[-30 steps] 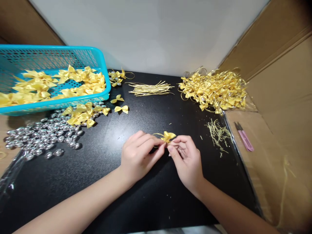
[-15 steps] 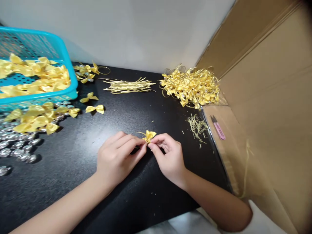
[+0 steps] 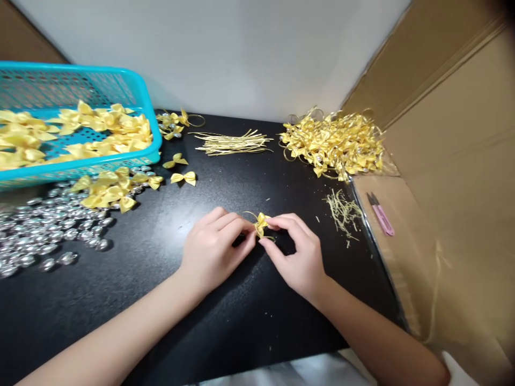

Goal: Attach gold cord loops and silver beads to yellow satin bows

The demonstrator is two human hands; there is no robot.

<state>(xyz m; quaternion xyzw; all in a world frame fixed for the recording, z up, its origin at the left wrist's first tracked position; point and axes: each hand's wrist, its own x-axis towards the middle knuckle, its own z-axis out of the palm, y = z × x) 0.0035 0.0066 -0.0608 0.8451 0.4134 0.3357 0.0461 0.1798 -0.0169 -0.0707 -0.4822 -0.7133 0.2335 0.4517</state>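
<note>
A small yellow ribbon bow [image 3: 261,224] with thin gold cord around it is held just above the black table, between both hands. My left hand [image 3: 219,244] is closed in a pinch at the bow's left side, thumb against forefinger. From the right, my right hand [image 3: 300,252] curls around the bow, its forefinger on the right loop and its thumb by the lower edge. A loose curve of gold cord shows above the bow, and a short end points right below it. The fingertips partly hide the knot.
At left stands a turquoise basket [image 3: 155,153] of yellow bows, with silver beads [image 3: 70,233] and more bows before it. Gold cord lengths [image 3: 233,143] lie at the back. Finished-looking bows [image 3: 333,142] are heaped back right, near cord clippings [image 3: 341,212] and pink thread snips [image 3: 380,214].
My right thumb and forefinger have spread apart around the bow, and a cord end now shows there. My left hand keeps its pinch. The view has swung left.
</note>
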